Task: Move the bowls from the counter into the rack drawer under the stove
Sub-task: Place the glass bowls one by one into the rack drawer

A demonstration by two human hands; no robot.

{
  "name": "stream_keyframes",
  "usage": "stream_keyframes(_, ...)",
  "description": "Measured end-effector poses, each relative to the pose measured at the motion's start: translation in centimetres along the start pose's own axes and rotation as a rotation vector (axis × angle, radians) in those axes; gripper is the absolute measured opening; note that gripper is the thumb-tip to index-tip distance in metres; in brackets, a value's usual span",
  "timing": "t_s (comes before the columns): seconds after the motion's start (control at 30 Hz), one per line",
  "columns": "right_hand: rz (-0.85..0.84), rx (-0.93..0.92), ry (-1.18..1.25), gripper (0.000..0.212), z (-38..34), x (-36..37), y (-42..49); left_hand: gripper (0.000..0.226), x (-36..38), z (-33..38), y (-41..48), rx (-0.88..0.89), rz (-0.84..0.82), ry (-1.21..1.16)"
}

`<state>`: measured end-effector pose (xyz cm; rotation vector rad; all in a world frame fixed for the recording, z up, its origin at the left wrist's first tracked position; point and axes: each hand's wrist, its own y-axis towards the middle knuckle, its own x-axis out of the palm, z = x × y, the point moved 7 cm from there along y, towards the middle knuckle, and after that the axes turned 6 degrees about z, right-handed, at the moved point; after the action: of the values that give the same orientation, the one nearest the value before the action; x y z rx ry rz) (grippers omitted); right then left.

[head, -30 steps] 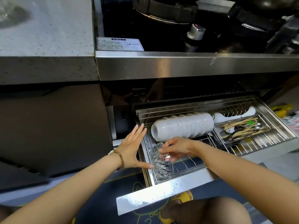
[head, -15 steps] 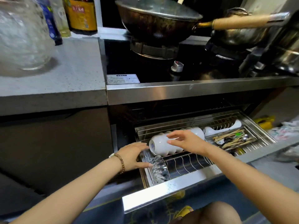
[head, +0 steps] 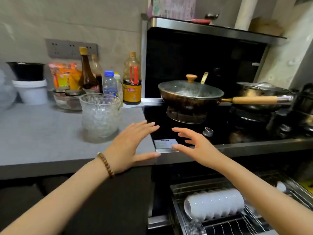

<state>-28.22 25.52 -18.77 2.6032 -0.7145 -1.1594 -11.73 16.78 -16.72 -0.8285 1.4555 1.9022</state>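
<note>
Nearby, glass bowls (head: 100, 116) on counter (head: 42, 141); left of left hand (head: 129, 147)

A home kitchen, this one: lidded wok (head: 189, 94) on the gas stove (head: 220, 133), sauce bottles (head: 132, 82) crowding the grey counter (head: 42, 133) (socket strip (head: 71, 49) on the wall behind), white bowls (head: 215, 204) racked in the rack drawer (head: 225, 225) underneath.
</note>
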Motion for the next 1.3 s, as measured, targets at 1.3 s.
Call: stream_keyframes(1.3, 0.079, -0.251, 0.147, 0.022, -13.1, 6.5, 14.5, 0.03, -11.1, -14.6, 3.0, -0.437, 0.318, -0.487)
